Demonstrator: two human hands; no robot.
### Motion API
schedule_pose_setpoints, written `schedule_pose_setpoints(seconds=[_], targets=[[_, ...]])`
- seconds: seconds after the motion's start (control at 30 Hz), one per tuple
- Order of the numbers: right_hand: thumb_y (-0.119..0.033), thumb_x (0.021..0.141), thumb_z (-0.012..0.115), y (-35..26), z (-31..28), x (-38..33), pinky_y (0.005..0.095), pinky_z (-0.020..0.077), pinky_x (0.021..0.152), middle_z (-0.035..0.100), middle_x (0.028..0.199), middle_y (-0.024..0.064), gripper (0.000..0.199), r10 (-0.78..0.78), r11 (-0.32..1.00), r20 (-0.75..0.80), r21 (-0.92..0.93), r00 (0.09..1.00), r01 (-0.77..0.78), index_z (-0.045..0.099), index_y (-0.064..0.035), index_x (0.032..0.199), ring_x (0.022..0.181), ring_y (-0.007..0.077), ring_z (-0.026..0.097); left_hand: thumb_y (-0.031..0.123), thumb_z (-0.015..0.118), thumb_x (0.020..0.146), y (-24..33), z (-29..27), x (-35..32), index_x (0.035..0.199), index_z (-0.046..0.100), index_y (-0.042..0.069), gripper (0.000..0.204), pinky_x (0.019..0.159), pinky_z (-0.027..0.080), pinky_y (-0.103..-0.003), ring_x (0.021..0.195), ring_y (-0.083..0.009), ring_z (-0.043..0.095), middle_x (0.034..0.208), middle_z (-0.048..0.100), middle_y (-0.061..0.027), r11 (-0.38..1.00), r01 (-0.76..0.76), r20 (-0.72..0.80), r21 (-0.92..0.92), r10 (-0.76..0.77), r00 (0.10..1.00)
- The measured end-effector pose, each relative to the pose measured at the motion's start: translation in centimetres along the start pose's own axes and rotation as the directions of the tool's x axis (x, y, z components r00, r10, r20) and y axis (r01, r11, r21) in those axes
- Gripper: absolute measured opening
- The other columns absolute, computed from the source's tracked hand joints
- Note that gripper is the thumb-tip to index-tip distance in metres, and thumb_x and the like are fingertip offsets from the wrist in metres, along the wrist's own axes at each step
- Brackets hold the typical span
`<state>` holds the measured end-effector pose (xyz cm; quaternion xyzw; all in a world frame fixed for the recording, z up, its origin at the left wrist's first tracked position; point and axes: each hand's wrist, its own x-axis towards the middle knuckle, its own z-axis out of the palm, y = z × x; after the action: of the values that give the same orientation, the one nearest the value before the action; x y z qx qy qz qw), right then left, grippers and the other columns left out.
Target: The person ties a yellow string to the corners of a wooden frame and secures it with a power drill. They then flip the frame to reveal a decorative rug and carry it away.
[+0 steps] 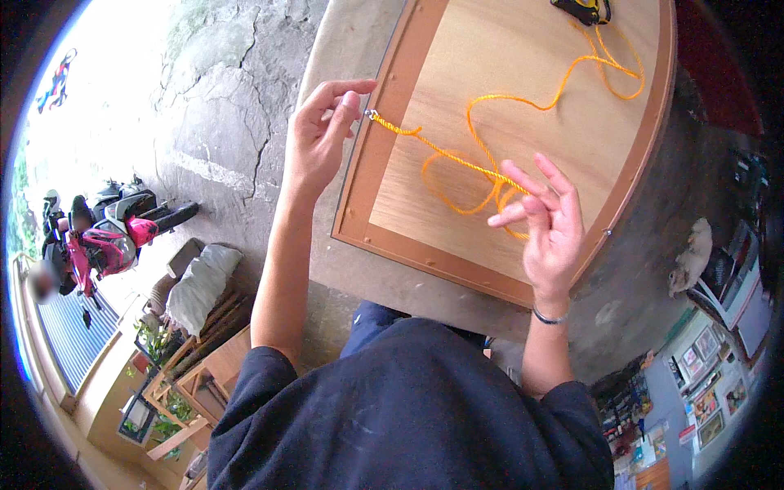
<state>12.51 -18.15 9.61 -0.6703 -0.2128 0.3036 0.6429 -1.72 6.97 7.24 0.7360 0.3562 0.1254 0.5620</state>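
Note:
A wooden board with a darker brown frame [359, 196] lies face down in front of me. An orange cord [490, 102] snakes in loops across its pale back. One end of the cord is tied to a small metal eyelet [371, 114] on the frame's left side. My left hand [322, 135] pinches at that eyelet with thumb and fingers. My right hand [547, 224] hovers over the lower loops, and the cord runs between its fingers. A black and yellow tool [581, 10] lies at the board's far edge.
The board rests on a grey surface [351, 49] over cracked concrete ground [220, 106]. Motorbikes [106, 233] are parked at the left, with a white sack on wooden crates [200, 286] nearby. A shelf with pictures [702, 384] fills the lower right.

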Motion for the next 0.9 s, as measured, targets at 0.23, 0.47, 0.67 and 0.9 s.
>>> schedule_pose_setpoints(seconds=[0.23, 0.47, 0.67, 0.9], targets=[[-0.013, 0.097, 0.063, -7.5, -8.7, -4.5, 0.0329, 0.0513, 0.063, 0.075, 0.1, 0.0132, 0.019, 0.363, 0.697, 0.273, -0.714, 0.891, -0.065, 0.066, -0.0038, 0.113, 0.075, 0.0237, 0.069, 0.011, 0.063, 0.094, 1.3, 4.6, -4.1, 0.117, 0.07, 0.008, 0.025, 0.099, 0.047, -0.042, 0.115, -0.0327, 0.059, 0.123, 0.066, -0.0122, 0.797, -0.278, 0.108, 0.537, 0.262, 0.959], [-0.016, 0.093, 0.065, -13.2, -18.7, -9.6, 0.0398, 0.0489, 0.063, 0.063, 0.075, 0.0137, 0.015, 0.251, 0.629, 0.421, -0.756, 0.872, 0.184, 0.061, -0.0033, 0.088, 0.071, 0.0317, 0.063, 0.02, 0.069, 0.09, 1.5, 10.0, -10.1, 0.119, 0.068, 0.01, 0.031, 0.104, 0.042, -0.045, 0.122, -0.0332, 0.054, 0.141, 0.057, -0.0091, 0.674, -0.292, 0.054, 0.679, 0.351, 0.935], [-0.017, 0.103, 0.057, -9.9, -25.2, -10.3, 0.0311, 0.0489, 0.06, 0.058, 0.07, 0.0042, 0.021, 0.156, 0.964, 0.234, -0.246, 0.96, -0.097, 0.059, 0.0004, 0.091, 0.06, 0.0142, 0.057, 0.02, 0.072, 0.087, 3.6, 15.4, -17.1, 0.126, 0.068, 0.024, 0.039, 0.098, 0.045, -0.044, 0.117, -0.0306, 0.057, 0.124, 0.062, -0.0109, 0.738, -0.077, -0.256, 0.67, 0.327, 0.909], [-0.018, 0.099, 0.063, -9.5, -30.7, -7.2, 0.0324, 0.0453, 0.054, 0.058, 0.063, 0.0077, 0.021, 0.158, 0.795, 0.483, -0.58, 0.861, 0.179, 0.064, 0.0008, 0.091, 0.057, 0.0136, 0.058, 0.025, 0.072, 0.084, 2.0, 18.6, -22.8, 0.13, 0.066, 0.021, 0.046, 0.093, 0.044, -0.042, 0.109, -0.0273, 0.057, 0.111, 0.063, -0.0076, 0.679, 0.076, -0.293, 0.73, 0.21, 0.933]])
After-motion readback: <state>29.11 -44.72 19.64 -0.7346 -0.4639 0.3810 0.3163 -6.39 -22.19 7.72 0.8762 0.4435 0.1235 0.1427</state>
